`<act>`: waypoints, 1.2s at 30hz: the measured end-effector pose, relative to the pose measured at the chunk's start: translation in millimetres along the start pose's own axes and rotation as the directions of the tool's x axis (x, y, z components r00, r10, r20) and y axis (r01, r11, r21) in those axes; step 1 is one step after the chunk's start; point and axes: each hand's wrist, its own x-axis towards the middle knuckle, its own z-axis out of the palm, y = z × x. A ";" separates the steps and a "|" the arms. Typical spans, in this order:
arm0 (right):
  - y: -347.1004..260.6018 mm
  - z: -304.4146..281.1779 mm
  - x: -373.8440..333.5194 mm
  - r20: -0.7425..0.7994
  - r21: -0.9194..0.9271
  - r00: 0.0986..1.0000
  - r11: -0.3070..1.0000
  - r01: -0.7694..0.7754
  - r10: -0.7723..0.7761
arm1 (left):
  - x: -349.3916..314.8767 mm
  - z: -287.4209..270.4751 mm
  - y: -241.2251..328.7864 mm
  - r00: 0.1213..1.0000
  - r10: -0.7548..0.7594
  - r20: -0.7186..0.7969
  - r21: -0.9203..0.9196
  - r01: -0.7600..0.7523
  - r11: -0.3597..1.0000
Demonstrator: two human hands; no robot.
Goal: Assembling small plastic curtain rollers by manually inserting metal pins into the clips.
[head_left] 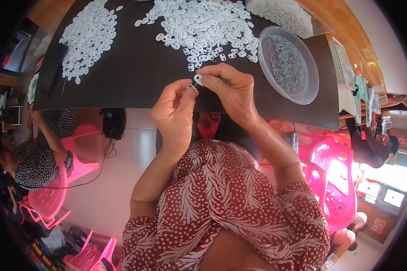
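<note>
Just above the table's near edge, both my hands come together, fingertips pinched. My right hand (234, 90) holds a small white oval plastic piece (198, 79) with a hole in it, between thumb and forefinger. My left hand (176, 110) pinches a second small white piece (191, 88) close below the first. A thin dark shaft, seemingly a screw, shows between the two pieces. Beyond my fingers lies a large loose pile of similar white pieces (203, 29). To the right, small greyish screws (287, 63) fill part of a round clear plastic tub (313, 86).
Another heap of white pieces (89, 36) lies at the left of the dark table (131, 77), beside a long black tool (55, 72) with a thin metal tip. A clear bin (319, 20) of white parts stands back right. Pink chairs (332, 180) and other people sit around.
</note>
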 end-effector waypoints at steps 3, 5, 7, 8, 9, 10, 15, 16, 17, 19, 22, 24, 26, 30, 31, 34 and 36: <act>0.7 1.0 0.1 -0.002 -0.031 1.000 0.999 0.031 -0.031 | 1.1 -0.4 -2.7 0.998 0.054 -0.015 0.040 -0.053 0.998; 0.6 1.8 0.2 -0.002 -0.034 0.999 0.999 0.040 -0.040 | 1.1 -1.2 -1.5 0.999 0.039 -0.018 0.037 -0.038 0.999; -0.1 2.8 0.2 0.010 -0.031 0.999 0.999 0.033 -0.033 | 0.9 -1.7 -0.3 0.999 0.040 -0.017 0.040 -0.039 0.998; -0.5 3.3 -0.1 0.012 -0.032 0.999 0.999 0.033 -0.032 | 0.6 -1.8 -0.1 0.999 0.039 -0.013 0.043 -0.038 0.998; -1.1 3.8 -0.3 0.011 -0.041 1.000 0.999 0.029 -0.028 | 0.9 -1.8 0.2 0.999 0.038 -0.014 0.043 -0.037 0.998; -1.4 4.2 -0.4 0.009 -0.050 1.000 0.998 0.025 -0.025 | 1.6 -1.5 0.4 0.999 0.031 -0.011 0.030 -0.031 0.999; 0.6 5.5 -1.2 0.006 -0.049 1.000 0.998 0.028 -0.028 | 1.4 -1.1 -0.3 1.000 0.014 -0.011 -0.021 -0.014 1.000; 1.1 5.9 -1.4 0.000 -0.057 1.000 0.998 0.031 -0.031 | 2.5 -0.8 -0.2 1.000 0.005 -0.011 -0.026 -0.005 1.000; 1.5 6.3 -2.2 0.000 -0.057 1.000 0.998 0.031 -0.031 | 2.5 -0.7 -0.4 1.000 -0.003 -0.010 -0.031 0.003 1.000; 2.3 7.2 -3.7 -0.017 -0.049 0.999 0.998 0.033 -0.034 | 0.6 0.4 -1.0 1.000 -0.016 -0.011 -0.056 0.015 0.998; 3.4 7.6 -4.1 -0.022 -0.111 0.994 0.988 0.104 -0.107 | 0.0 1.1 -1.7 1.000 -0.024 -0.010 -0.083 0.023 0.996; 1.5 8.8 -4.7 -0.011 -0.169 0.989 0.975 0.142 -0.146 | 0.4 0.6 -3.1 1.000 -0.018 -0.012 -0.085 0.017 0.996; 0.3 9.3 -5.8 0.001 -0.226 0.983 0.957 0.181 -0.186 | 1.1 -0.2 -3.7 1.000 0.009 0.001 -0.062 -0.009 0.998; -0.7 8.5 -7.0 0.012 -0.252 0.983 0.951 0.178 -0.181 | 1.1 1.4 -3.4 0.998 0.064 0.003 -0.085 -0.064 0.994; -0.6 8.3 -7.3 0.022 -0.258 0.986 0.952 0.164 -0.163 | 2.0 0.5 -4.8 0.998 0.066 0.014 -0.085 -0.065 0.994; 3.7 7.0 -8.2 0.023 -0.216 0.988 0.964 0.157 -0.155 | 2.6 -1.0 -7.7 0.997 0.064 0.037 -0.090 -0.061 0.994; 2.0 8.6 -9.1 0.020 -0.236 0.987 0.959 0.159 -0.159 | 3.5 -1.9 -10.7 0.997 0.062 0.048 -0.095 -0.057 0.994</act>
